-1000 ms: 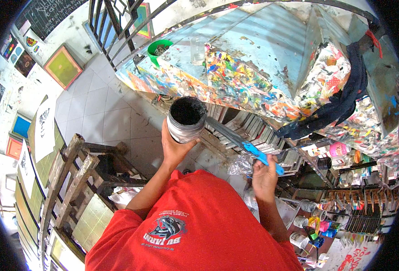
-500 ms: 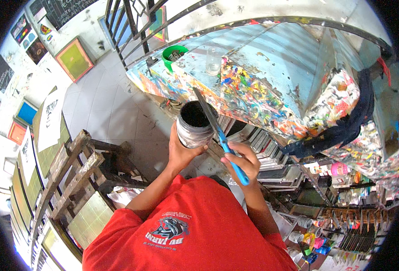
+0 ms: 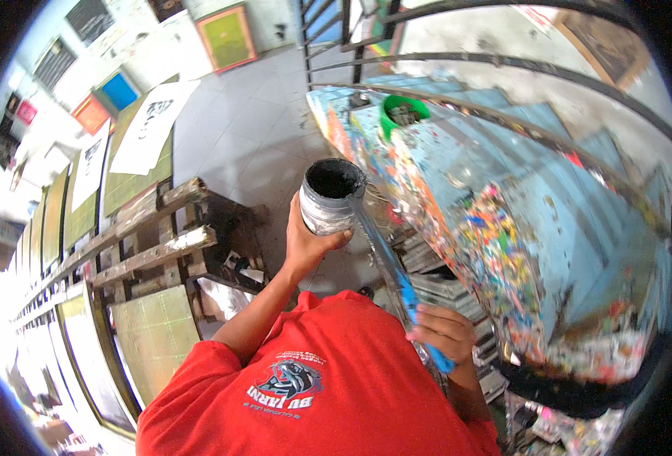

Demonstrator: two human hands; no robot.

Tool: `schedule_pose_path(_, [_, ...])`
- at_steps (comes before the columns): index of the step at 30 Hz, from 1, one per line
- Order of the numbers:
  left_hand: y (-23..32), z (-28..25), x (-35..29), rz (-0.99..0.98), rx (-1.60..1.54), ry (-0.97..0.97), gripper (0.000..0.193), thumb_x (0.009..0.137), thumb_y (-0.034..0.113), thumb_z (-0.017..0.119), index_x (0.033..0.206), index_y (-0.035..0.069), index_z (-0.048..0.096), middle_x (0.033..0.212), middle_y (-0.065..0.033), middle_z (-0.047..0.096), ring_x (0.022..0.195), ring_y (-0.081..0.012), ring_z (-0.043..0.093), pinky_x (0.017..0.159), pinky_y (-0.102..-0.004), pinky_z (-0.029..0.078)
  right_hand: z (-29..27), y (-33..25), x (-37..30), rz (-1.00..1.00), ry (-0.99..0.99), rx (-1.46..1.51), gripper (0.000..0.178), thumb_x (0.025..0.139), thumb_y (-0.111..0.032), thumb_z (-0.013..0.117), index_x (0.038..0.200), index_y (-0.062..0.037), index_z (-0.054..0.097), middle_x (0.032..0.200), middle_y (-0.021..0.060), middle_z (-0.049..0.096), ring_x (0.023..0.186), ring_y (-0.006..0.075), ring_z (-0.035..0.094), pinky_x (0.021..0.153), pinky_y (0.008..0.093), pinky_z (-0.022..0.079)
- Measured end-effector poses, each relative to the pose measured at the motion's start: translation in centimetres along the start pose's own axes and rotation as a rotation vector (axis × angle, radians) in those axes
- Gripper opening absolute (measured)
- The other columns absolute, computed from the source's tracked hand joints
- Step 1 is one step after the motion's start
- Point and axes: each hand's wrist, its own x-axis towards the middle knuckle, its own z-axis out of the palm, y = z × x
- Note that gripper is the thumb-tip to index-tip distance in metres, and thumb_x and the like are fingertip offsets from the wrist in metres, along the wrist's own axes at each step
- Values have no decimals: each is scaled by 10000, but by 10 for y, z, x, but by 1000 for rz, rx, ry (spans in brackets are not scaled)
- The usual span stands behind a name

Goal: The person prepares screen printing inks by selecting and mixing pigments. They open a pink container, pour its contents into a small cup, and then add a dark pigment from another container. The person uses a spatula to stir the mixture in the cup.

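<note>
My left hand [image 3: 311, 247] is wrapped round a jar [image 3: 328, 216], its pale sides smeared with dark paint. The jar is held upright, and its wide open mouth shows a black inside. In my right hand [image 3: 444, 334] is the blue handle of a long-bladed tool [image 3: 396, 277], whose exact kind I cannot make out. Its narrow, dark-coated blade slants up and left from my fingers. The blade's tip ends at the right side of the jar's rim, where I cannot tell whether it touches.
At right stands a paint-splattered light blue table [image 3: 518, 197] bearing a green tub [image 3: 404, 114] of grey pieces. A black metal railing [image 3: 495, 64] runs behind it. On the left, a wooden rack [image 3: 153, 228] stands beside sloping boards with printed sheets [image 3: 153, 125]. Framed screens lean by the wall.
My view has swung rightwards in the picture, showing more of the racks at left. My right hand has drawn down and right with the tool, its blade leaving the top of the jar's mouth.
</note>
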Motion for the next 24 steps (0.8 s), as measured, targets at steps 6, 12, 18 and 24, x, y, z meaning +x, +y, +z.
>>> schedule_pose_path(6, [-34,-37,47,-25,180,226,1065,517,232,893,1397,1,340,1268,-154,545,1177,-264,544,1022,-380,418,74,77,69,569,799,687,202,976,-225,593,1080,-56,557,1076,103,624,1058,215,591,945,367,493])
schedule_pose_path(12, [-66,-69,120,-14,204,346,1100,513,245,906,1412,-1,321,1305,-163,525,1210,-257,524,1039,-372,404,203,171,190,990,813,1569,191,933,-175,655,1029,-19,601,1054,91,662,974,180,640,912,293,558])
schedule_pose_path(18, [-89,-115,240,1,42,445,1070,525,258,893,1398,-26,342,1327,-181,489,1255,-301,485,1067,-403,384,305,214,286,1125,639,1601,202,955,-215,624,1071,-52,597,1037,83,671,1005,209,649,914,300,554])
schedule_pose_path(24, [-91,-180,335,22,78,514,1084,528,248,904,1404,-26,327,1325,-177,484,1252,-289,490,1051,-397,399,333,250,354,1099,398,1362,331,949,-334,621,1162,-83,580,1045,83,673,926,210,660,822,301,547])
